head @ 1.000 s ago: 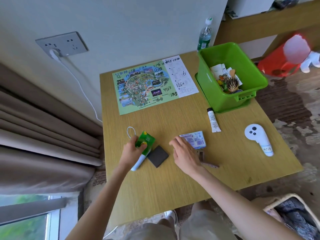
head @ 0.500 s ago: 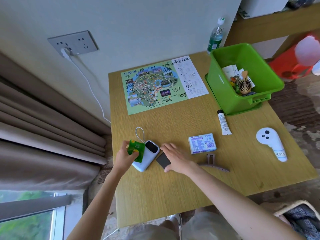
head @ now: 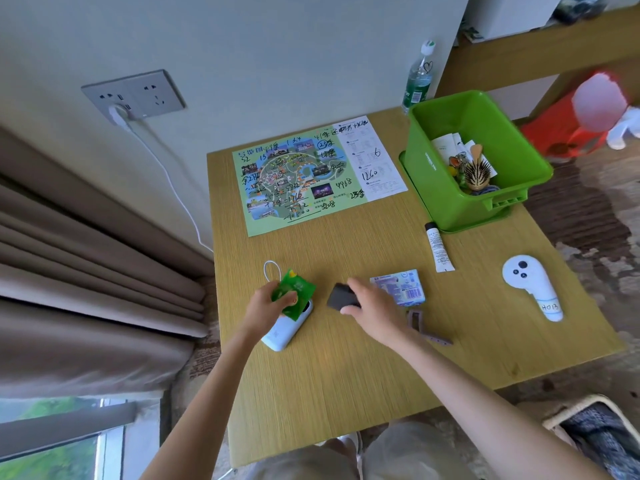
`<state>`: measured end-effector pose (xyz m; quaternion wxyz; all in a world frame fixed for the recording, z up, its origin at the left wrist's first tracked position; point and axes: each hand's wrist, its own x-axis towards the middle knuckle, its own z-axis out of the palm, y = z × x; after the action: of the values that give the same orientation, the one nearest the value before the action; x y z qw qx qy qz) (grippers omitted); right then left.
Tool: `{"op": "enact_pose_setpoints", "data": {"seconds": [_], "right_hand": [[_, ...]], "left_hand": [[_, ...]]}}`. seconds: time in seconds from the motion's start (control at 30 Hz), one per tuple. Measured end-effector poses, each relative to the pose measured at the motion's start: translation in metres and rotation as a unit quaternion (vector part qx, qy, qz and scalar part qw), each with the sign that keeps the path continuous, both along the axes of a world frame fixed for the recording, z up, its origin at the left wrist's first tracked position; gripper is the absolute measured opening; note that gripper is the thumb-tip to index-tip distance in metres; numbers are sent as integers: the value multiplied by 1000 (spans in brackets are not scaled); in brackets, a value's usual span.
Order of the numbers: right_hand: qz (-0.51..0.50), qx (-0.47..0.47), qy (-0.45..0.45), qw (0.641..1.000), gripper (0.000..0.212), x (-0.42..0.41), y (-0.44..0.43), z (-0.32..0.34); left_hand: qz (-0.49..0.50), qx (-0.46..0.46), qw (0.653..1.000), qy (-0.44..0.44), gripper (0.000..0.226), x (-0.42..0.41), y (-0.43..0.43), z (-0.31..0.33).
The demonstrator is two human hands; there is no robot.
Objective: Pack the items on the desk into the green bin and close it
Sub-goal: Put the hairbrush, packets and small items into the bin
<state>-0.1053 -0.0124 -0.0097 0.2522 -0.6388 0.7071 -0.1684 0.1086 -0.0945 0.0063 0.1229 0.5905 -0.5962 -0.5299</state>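
My left hand [head: 268, 301] grips a small green packet [head: 292, 292] just above a white power bank [head: 284, 332] with a cord loop. My right hand [head: 372, 308] pinches a dark grey square pad [head: 341, 296], lifted off the desk. The green bin [head: 429, 174] stands open at the desk's back right, holding papers, a wooden brush and small trinkets. A blue-white tissue pack [head: 403, 287], a brown hair clip [head: 420, 325], a white tube [head: 438, 247] and a map sheet [head: 311, 171] lie on the desk.
A white controller [head: 533, 285] lies at the desk's right. A water bottle [head: 419, 77] stands by the wall behind the bin. A charger cable [head: 166, 171] runs from the wall socket. Curtains hang left; a wicker basket [head: 595, 427] sits on the floor at the lower right.
My right hand has closed on the dark pad and raised it off the desk. My left hand lifted the green packet slightly over the power bank. The camera view shifted.
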Motion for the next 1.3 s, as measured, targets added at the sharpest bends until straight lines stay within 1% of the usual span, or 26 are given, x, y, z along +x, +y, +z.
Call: {"op": "enact_pose_setpoints", "data": {"seconds": [0.1,0.2,0.3,0.33,0.43,0.5,0.57,0.63,0.7,0.8,0.87,0.9,0.97,1.03,1.1,1.2,1.3], "right_hand": [[-112,-18,-71,991,32,-30,1,12],[-187,-15,-142,972,27,-68,11,19],[-239,-13,-166,957,24,-100,27,23],[-251,-11,-168,953,25,-109,33,24],[-269,-2,-170,948,24,-130,51,25],[-278,6,-170,945,25,-141,59,26],[-287,8,-166,944,28,-150,64,29],[-289,2,-158,944,29,-158,66,32],[-290,-7,-147,946,29,-164,65,36],[-286,-18,-147,947,30,-172,61,42],[-276,-27,-160,947,31,-177,57,49],[-272,-35,-167,947,31,-179,54,53],[-261,-58,-178,947,30,-186,45,63],[-250,-82,-180,948,30,-195,35,74],[-238,-99,-179,949,32,-206,23,84],[-225,-125,-188,948,29,-223,6,100],[-219,-151,-182,947,19,-243,-11,113]], "left_hand": [[-26,13,999,17,23,-30,-2,3],[-72,5,997,17,27,-73,-3,3],[-143,-36,989,-19,24,-119,0,-1],[-166,-56,984,-38,26,-133,1,-4],[-226,-102,964,-97,34,-167,5,-9],[-270,-110,944,-152,47,-183,9,-12],[-297,-95,931,-189,60,-192,12,-15],[-308,-73,929,-193,70,-197,14,-15],[-332,-73,915,-216,78,-202,15,-15],[-352,-74,894,-266,83,-207,15,-17],[-352,-51,889,-288,84,-207,14,-17],[-345,-35,893,-289,82,-207,13,-18],[-305,1,917,-259,71,-205,10,-17],[-242,41,948,-203,58,-204,6,-13],[-190,67,969,-145,47,-204,1,-6],[-114,83,989,-48,35,-208,-10,17],[-40,85,994,50,37,-220,-27,53]]}}
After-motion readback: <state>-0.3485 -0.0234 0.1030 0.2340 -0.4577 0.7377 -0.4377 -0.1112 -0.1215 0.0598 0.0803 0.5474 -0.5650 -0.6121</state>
